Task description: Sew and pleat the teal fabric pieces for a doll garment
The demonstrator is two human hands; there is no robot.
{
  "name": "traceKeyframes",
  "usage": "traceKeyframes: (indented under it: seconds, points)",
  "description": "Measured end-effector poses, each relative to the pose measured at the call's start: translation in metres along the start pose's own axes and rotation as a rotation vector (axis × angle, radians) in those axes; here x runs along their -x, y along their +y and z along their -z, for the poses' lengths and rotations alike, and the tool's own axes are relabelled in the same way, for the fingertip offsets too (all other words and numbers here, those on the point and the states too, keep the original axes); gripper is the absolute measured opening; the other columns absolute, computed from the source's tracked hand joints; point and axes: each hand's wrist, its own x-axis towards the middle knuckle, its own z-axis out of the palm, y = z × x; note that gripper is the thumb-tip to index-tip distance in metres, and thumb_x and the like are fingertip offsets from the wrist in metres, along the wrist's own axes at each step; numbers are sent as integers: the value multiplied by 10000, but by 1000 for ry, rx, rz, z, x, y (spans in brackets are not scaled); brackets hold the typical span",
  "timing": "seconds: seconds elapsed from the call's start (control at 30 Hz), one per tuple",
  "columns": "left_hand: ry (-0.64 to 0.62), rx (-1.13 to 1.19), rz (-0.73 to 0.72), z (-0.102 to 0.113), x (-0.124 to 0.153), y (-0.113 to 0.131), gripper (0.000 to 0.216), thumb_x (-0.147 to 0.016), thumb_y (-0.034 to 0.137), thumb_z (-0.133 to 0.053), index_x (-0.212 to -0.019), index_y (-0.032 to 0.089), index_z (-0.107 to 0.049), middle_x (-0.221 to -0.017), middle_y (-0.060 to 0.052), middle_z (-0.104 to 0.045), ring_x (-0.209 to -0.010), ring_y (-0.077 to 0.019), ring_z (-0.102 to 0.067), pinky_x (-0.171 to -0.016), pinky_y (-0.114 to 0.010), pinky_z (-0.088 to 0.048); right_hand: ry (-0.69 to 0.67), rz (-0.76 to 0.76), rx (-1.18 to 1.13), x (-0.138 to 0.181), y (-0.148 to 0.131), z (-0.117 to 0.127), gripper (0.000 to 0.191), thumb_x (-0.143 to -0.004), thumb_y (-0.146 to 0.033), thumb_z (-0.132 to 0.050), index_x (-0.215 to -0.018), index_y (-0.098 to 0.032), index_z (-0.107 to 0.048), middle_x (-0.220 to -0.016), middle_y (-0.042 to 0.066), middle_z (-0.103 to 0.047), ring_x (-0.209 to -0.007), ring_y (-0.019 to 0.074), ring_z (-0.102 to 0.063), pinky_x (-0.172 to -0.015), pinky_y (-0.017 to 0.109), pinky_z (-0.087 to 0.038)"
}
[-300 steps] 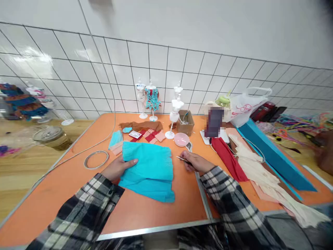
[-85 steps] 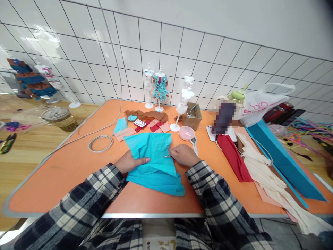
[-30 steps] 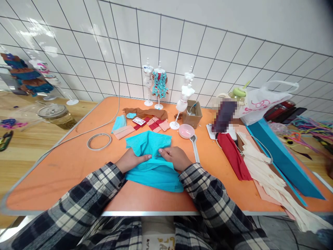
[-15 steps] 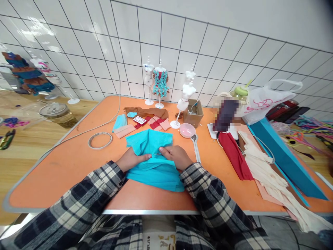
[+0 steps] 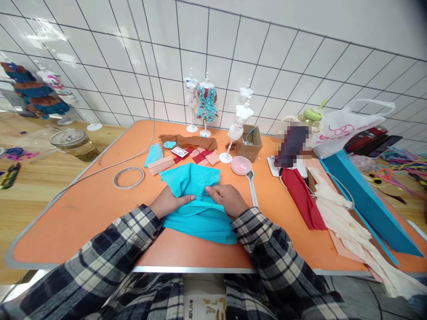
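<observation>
A sheet of turquoise crepe paper (image 5: 196,175) is bunched between my two hands above the orange table. My left hand (image 5: 171,202) grips its left side, thumb on top and fingers hidden beneath the paper. My right hand (image 5: 228,198) pinches the right side with thumb and forefinger. By the right fingertips lies a thin dark sliver (image 5: 203,195), needle-like but too small to name surely. More turquoise crepe paper (image 5: 200,224) lies folded under my hands, near the table's front edge.
Small white dress forms (image 5: 236,126) stand at the back, beside a cardboard box (image 5: 252,146). Ahead lie crepe scraps (image 5: 162,165); a tape roll (image 5: 129,178) is left. A pink bowl (image 5: 241,165), scissors (image 5: 252,186) and red crepe paper (image 5: 303,200) lie right.
The view has shifted slightly. The thin sliver by my right fingertips shows less plainly now. Both hands keep nearly the same place and hold on the crepe paper.
</observation>
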Motion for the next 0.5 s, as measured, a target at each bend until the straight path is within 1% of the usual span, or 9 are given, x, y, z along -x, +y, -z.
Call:
traceKeyframes:
  seconds: [0.07, 0.23, 0.37, 0.5]
  points:
    - [-6, -12, -3, 0, 1, 1, 794, -641, 679, -697, -1273, 209, -594, -1212, -80, -691, -1266, -350, -532, -1136, -486, -361, -4, -5, 18, 0, 0, 0, 607, -1000, -562, -264, -693, -189, -631, -675, 14, -623, -650, 132, -540, -584, 252, -271]
    - [3, -13, 50, 0, 2, 1, 810, -625, 692, -702, -1259, 198, -599, -1157, -90, -712, -1283, -383, -503, -1147, -554, -303, -9, -16, 86, -2, 1, -1, 594, -1000, -544, -293, -657, -187, -620, -639, 10, -602, -615, 125, -514, -561, 263, -234]
    - [-14, 4, 30, 0, 1, -3, 813, -618, 695, -707, -1252, 196, -603, -1159, -93, -712, -1301, -373, -488, -1161, -539, -282, -18, -25, 122, -2, 1, -1, 603, -999, -554, -289, -665, -192, -637, -661, 21, -628, -632, 133, -525, -569, 266, -234]
    - [-24, 80, 28, 0, 1, -5, 853, -610, 682, -726, -1263, 150, -592, -1188, -126, -697, -1268, -369, -522, -1130, -549, -328, -3, -19, 121, 0, 1, 1, 587, -998, -547, -308, -671, -189, -639, -691, 30, -654, -648, 133, -545, -573, 263, -239]
